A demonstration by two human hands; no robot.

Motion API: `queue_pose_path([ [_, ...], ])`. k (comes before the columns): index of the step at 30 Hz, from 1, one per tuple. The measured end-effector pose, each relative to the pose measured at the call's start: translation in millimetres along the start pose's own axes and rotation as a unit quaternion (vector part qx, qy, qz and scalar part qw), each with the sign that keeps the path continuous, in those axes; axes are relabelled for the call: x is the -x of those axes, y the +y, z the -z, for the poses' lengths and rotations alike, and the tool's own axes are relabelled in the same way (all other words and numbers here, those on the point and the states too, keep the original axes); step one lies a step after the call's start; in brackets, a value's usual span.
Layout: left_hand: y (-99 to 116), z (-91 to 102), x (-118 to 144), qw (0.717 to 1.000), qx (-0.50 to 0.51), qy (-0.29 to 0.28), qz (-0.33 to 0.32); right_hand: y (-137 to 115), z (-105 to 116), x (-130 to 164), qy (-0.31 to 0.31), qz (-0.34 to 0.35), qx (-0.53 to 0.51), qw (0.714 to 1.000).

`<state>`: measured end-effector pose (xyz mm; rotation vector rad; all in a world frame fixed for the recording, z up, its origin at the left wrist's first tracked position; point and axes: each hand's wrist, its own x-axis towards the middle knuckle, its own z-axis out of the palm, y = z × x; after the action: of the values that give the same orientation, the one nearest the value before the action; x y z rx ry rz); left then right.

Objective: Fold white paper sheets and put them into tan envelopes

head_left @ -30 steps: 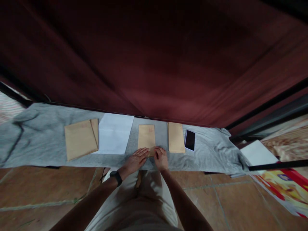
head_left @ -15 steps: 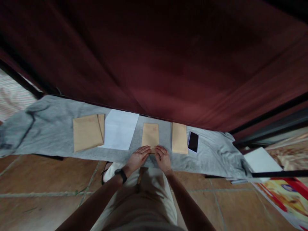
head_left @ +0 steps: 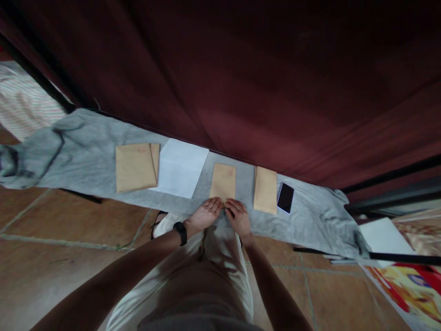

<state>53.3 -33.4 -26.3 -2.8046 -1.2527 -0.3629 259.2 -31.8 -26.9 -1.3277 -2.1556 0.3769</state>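
Observation:
A brown paper envelope [head_left: 223, 180] lies flat on the grey cloth in front of me. My left hand [head_left: 206, 213] is at its near left edge, fingers together and pressed onto the paper. At the near right edge, my right hand [head_left: 238, 216] has its fingers bent and closed on the same end. The fingertips of both hands almost meet there and cover most of that end, so any fold under them is hard to make out. A dark watch [head_left: 180, 233] is on my left wrist.
Left of the envelope are white paper sheets [head_left: 182, 168] and a stack of larger brown envelopes [head_left: 135, 168]. To the right lie more narrow brown envelopes [head_left: 265, 190] and a phone [head_left: 285, 198]. The grey cloth [head_left: 86, 151] covers a narrow surface against a dark red fabric wall [head_left: 241, 105].
The view has tilted and shifted, so everything on the cloth appears slightly higher and further right. Both hands stay at the envelope's near end, with the right fingers bent a little more.

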Motion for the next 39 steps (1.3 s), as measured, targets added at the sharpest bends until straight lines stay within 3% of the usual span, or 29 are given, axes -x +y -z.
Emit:
queue_pose_path([
  [7, 17.3, -1.7, -4.1, 0.998, -0.062, -0.012, 0.002, 3.4, -2.3, 1.2, -0.001, -0.005, -0.013, 1.0],
  [21, 16.6, 12.5, -5.3, 0.997, -0.071, -0.024, 0.001, 4.6, -2.3, -0.5, 0.011, -0.018, -0.027, 0.999],
  [32, -2.0, 7.1, 0.4, 0.998, 0.046, 0.019, 0.03, 0.5, -1.8, -1.7, 0.004, -0.027, -0.019, 0.999],
  [39, -11.9, -1.5, 2.7, 0.991, 0.11, 0.064, 0.041, 11.3, -1.6, -14.6, 0.025, -0.057, -0.074, 0.995],
])
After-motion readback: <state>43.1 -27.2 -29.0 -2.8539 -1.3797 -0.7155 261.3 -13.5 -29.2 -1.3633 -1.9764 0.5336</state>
